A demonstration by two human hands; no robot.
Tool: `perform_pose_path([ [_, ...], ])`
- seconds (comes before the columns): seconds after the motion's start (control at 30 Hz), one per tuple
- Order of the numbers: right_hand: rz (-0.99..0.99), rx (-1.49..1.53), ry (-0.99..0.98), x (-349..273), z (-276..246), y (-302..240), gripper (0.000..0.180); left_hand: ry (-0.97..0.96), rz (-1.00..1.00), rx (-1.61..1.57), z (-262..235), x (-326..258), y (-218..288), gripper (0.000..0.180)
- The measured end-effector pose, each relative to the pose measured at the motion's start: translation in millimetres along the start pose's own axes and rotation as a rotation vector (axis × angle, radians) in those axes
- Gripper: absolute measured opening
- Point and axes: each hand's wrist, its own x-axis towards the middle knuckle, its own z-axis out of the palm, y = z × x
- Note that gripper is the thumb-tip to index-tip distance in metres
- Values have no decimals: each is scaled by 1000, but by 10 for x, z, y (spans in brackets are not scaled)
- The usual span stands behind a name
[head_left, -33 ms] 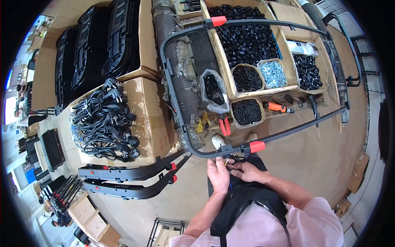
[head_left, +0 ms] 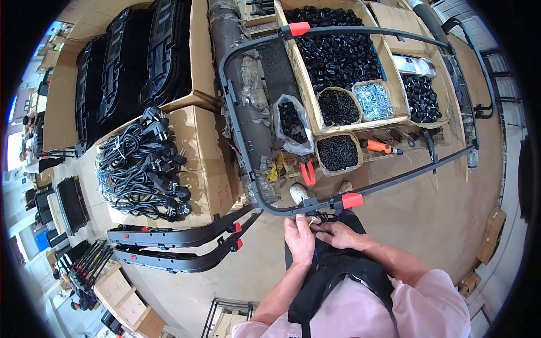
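A big dark grey tube frame [head_left: 242, 141] with red sleeves [head_left: 352, 200] lies tilted over the boxes, and its near bend is just in front of me. My left hand [head_left: 298, 239] and my right hand [head_left: 340, 235] meet right under that bend, beside the near red sleeve. Both close their fingers on a small bundle of black wire [head_left: 323, 216] with a pale tip, held against the tube. I cannot tell whether the wire is fastened to the frame. A black apron covers my lap.
Cardboard bins hold black small parts [head_left: 338, 53], silver screws [head_left: 374, 100] and black screws [head_left: 337, 152]. An orange-handled tool [head_left: 376, 146] and red pliers [head_left: 307, 172] lie nearby. At left are black power cords [head_left: 141, 169] on a box and two curved black bars [head_left: 174, 248].
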Motion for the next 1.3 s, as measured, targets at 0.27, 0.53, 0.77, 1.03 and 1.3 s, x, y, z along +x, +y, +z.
perform_pose_path([
  [0.27,61,-19,20,15,-55,-138,40,-45,109,171,-190,-47,-19,29],
  [0.53,96,56,-16,71,-33,-228,35,-139,70,260,-341,48,78,42],
  [0.77,-64,316,-34,270,94,-367,32,-195,29,261,-1077,126,-698,45],
  [1.03,-21,56,102,262,221,-467,36,-716,-177,124,-1386,221,-1110,43],
  [1.3,7,-684,42,-59,-30,-1293,37,-743,87,541,-1319,-22,-849,32],
])
